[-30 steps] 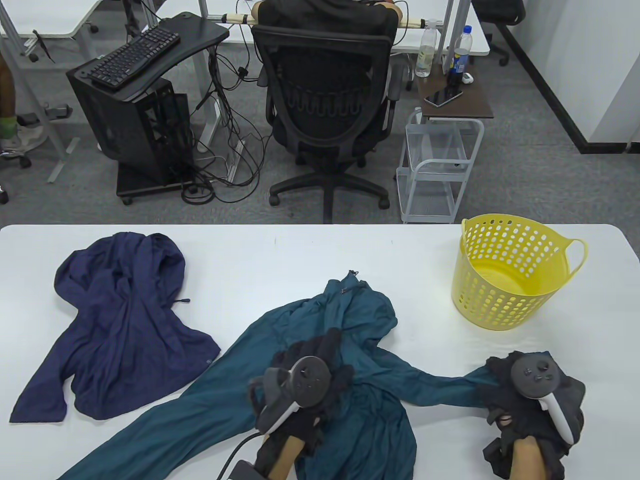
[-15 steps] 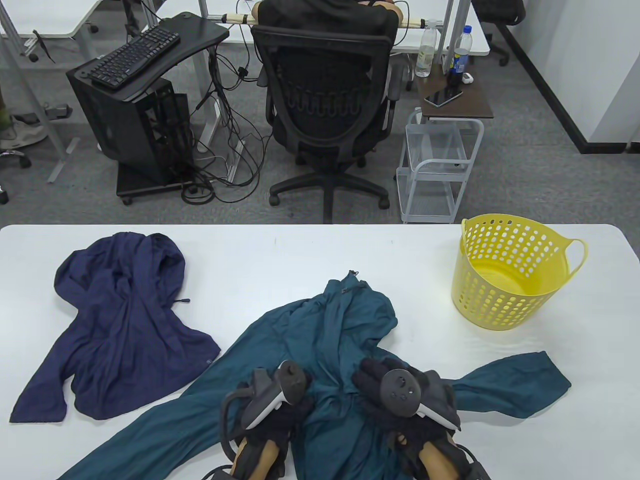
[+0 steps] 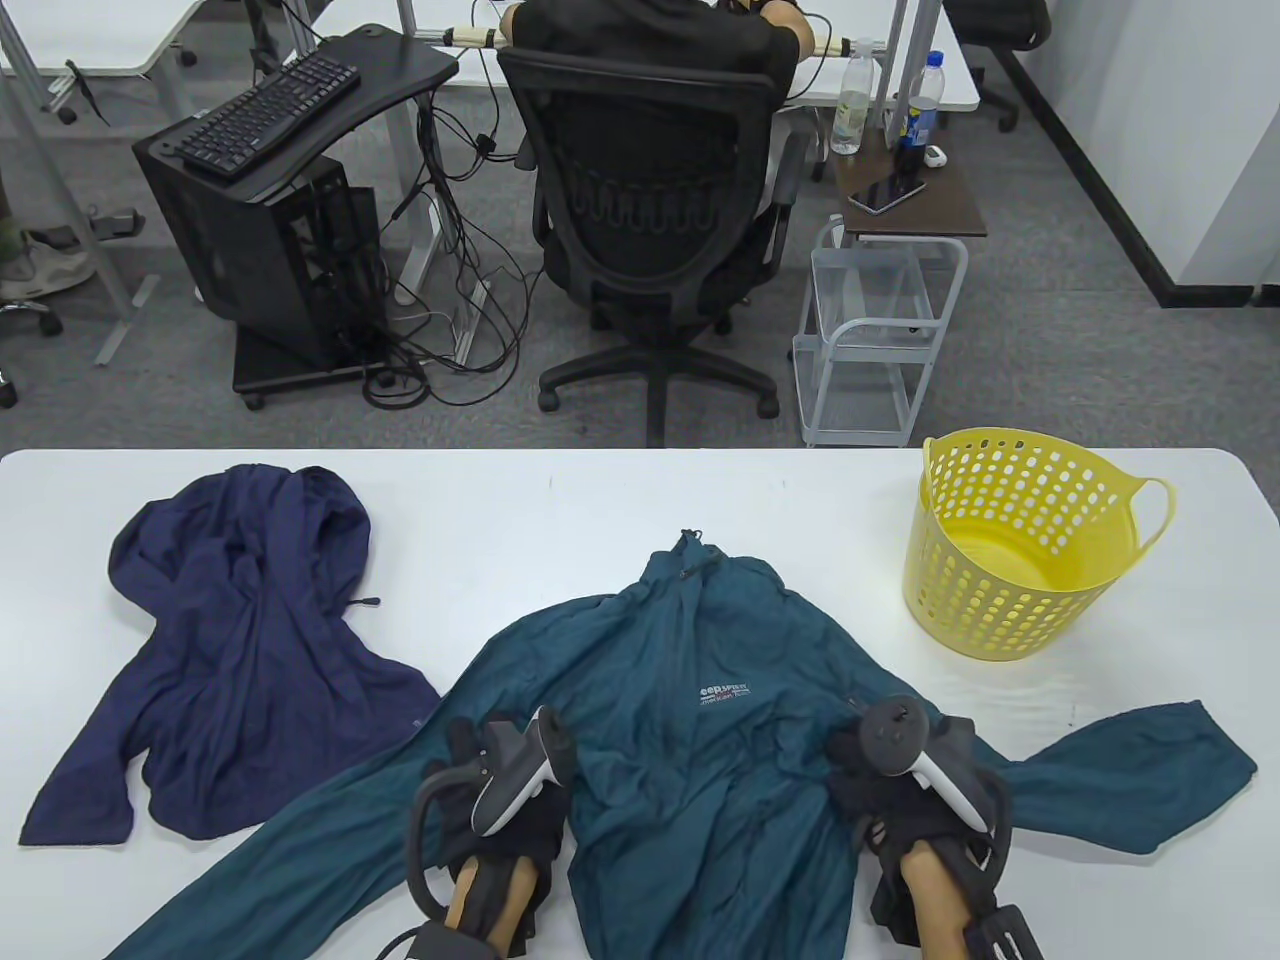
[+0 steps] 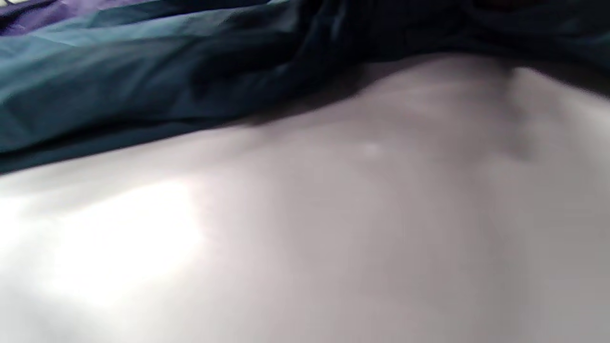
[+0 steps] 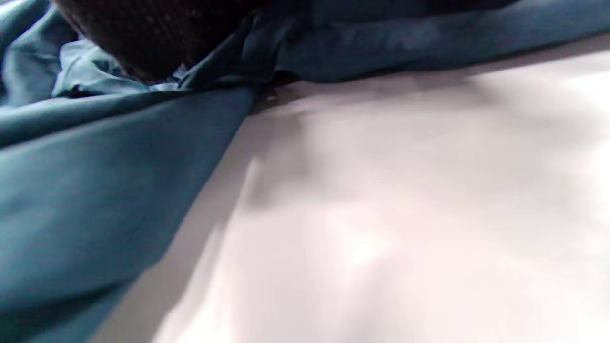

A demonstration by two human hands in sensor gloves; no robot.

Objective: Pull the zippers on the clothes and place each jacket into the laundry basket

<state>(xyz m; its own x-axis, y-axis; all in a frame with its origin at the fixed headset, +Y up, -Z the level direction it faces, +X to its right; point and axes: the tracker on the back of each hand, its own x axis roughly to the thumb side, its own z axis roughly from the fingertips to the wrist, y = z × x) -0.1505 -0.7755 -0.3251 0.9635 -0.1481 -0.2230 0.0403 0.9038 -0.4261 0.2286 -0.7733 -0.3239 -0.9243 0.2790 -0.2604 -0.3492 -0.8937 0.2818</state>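
Note:
The teal jacket [image 3: 700, 760] lies spread front-up on the white table [image 3: 560, 520], logo showing, with a zip pull [image 3: 686, 573] near the collar. My left hand [image 3: 470, 760] grips the jacket's left side where the sleeve starts. My right hand [image 3: 880, 780] grips the right side by the other sleeve. In the right wrist view, my gloved fingers [image 5: 143, 33] bunch the teal jacket [image 5: 95, 190]. The left wrist view shows the teal jacket [image 4: 119, 81] raised a little off the table. A navy jacket [image 3: 250, 640] lies crumpled at the left. The yellow laundry basket [image 3: 1010, 600] stands empty at the right.
Beyond the table's far edge stand an office chair [image 3: 650, 200] with a person seated in it, a white wire cart [image 3: 870, 340] and a black computer stand [image 3: 270, 230]. Bare table shows between the teal jacket and the basket.
My right hand let go of the right sleeve and came to the jacket's middle. Both hands then drew apart, spreading the crumpled teal jacket flat with its front and logo showing.

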